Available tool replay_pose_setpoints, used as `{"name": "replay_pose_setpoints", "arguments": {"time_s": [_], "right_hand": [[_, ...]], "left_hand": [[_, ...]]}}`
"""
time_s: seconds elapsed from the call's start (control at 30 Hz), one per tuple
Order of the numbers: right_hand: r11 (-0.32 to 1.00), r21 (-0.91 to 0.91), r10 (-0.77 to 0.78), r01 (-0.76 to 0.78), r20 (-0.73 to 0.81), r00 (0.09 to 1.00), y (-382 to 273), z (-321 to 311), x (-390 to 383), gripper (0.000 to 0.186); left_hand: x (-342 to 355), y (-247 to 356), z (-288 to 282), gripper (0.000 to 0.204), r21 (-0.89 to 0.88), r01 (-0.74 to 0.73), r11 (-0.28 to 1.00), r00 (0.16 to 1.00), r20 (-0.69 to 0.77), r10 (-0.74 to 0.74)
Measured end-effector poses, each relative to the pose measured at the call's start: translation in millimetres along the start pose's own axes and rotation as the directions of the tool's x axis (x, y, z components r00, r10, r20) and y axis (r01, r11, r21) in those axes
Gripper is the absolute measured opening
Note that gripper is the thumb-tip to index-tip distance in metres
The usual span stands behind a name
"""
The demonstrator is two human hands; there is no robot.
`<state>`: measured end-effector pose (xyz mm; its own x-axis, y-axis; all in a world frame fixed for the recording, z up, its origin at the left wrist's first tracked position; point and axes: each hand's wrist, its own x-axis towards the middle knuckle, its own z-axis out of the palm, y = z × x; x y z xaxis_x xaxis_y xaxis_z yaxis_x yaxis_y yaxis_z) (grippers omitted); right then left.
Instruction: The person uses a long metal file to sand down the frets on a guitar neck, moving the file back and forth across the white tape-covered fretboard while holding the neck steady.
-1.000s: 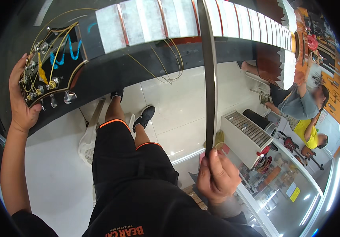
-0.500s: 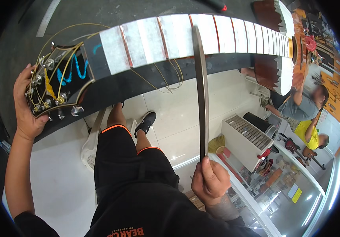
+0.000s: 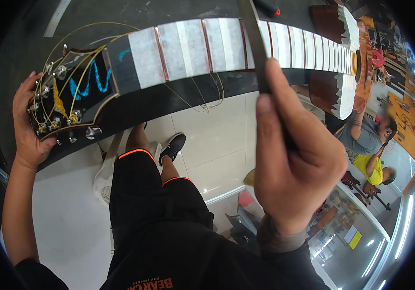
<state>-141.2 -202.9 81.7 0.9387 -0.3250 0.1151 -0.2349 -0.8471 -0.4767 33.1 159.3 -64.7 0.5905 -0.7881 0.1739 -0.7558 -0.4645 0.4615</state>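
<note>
A guitar lies across the dark workbench, its neck [image 3: 183,48] covered in pale tape between the frets. My left hand [image 3: 26,121] wraps round the end of the black headstock [image 3: 84,87], which carries metal tuners, loose strings and a blue wavy inlay. A long flat metal file [image 3: 256,43] crosses the fretboard near its middle. Gripping the near end of that file is my right hand [image 3: 294,159], raised close to the camera. Whether the file touches the frets I cannot tell. White paper or tape with a jagged edge [image 3: 347,92] covers part of the guitar body.
A steel ruler [image 3: 56,18] and a red-tipped black tool [image 3: 269,8] lie on the bench. Right of me stands a glass display case [image 3: 357,251]. Two people, one in a grey shirt [image 3: 365,137] and one in yellow [image 3: 364,166], are at the far right. Below is a white plastic stool [image 3: 103,179].
My right hand has moved up and forward, nearer the neck, pushing the file away from me across the fretboard. My left hand stays on the headstock; the view has shifted slightly.
</note>
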Motion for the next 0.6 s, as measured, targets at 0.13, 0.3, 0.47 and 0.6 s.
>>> {"name": "replay_pose_setpoints", "arguments": {"time_s": [0.13,0.3,0.47,0.6], "right_hand": [[1.000,-0.014,-0.028,0.027,-0.052,0.998,13,-7,-43,0.046],[0.998,0.059,0.017,-0.017,0.012,1.000,26,-11,-124,0.049],[0.996,0.086,0.024,-0.029,0.052,0.998,30,-13,-157,0.053],[0.995,0.094,0.022,-0.028,0.060,0.998,31,-11,-163,0.054]], "left_hand": [[0,0,2,0.097,0.018,0.010,1.000,0.999,-0.034,-0.010],[-2,-1,3,0.095,-0.004,0.016,1.000,0.999,-0.050,-0.016],[-3,-1,6,0.095,-0.046,0.026,0.999,0.998,-0.059,-0.029],[-4,0,4,0.095,-0.047,0.029,0.998,0.998,-0.048,-0.031]]}}
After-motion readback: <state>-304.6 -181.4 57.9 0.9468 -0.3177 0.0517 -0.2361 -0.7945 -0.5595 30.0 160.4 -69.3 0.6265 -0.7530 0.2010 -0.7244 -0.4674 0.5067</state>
